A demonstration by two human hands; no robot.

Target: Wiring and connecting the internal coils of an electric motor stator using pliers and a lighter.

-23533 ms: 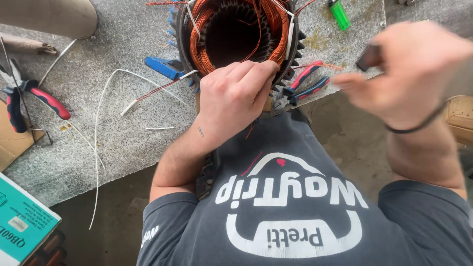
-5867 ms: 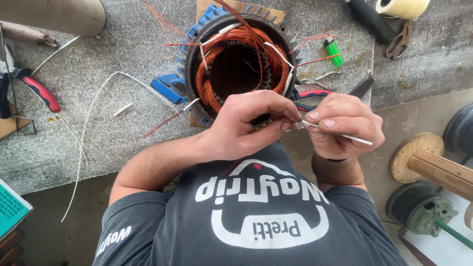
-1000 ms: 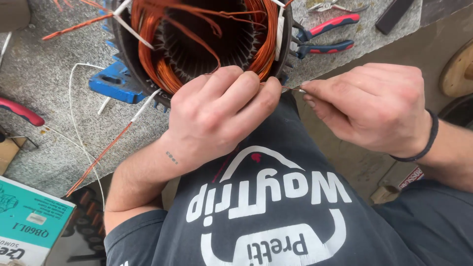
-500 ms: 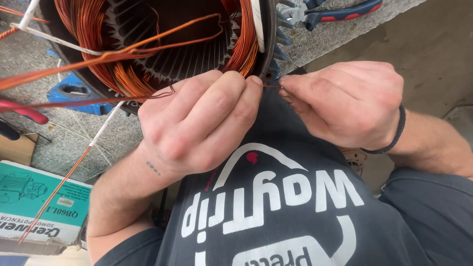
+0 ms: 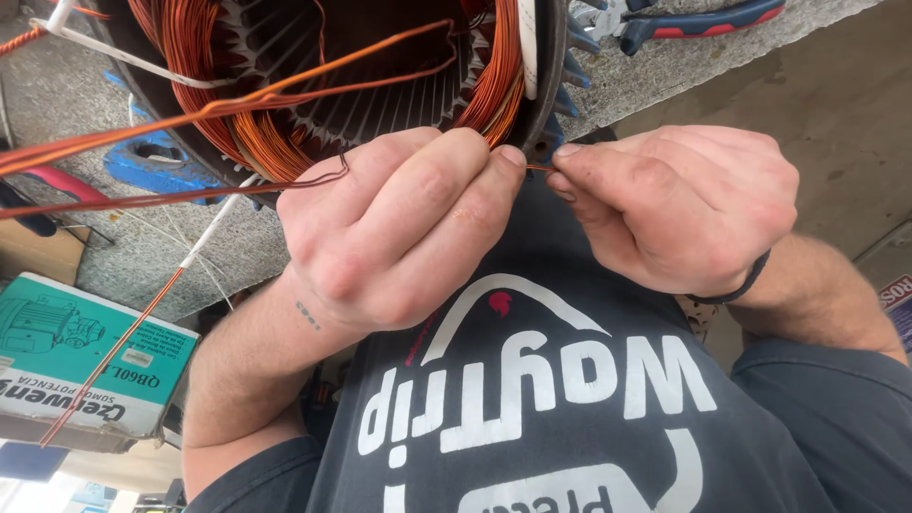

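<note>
Head view: left hand (image 5: 399,233) and right hand (image 5: 679,204) pinch a copper wire (image 5: 539,168) beside the stator (image 5: 546,104), pliers (image 5: 693,17) beyond.

Single head-worn view, steeply downward and very close (hands filling mid-frame), no second view
</note>
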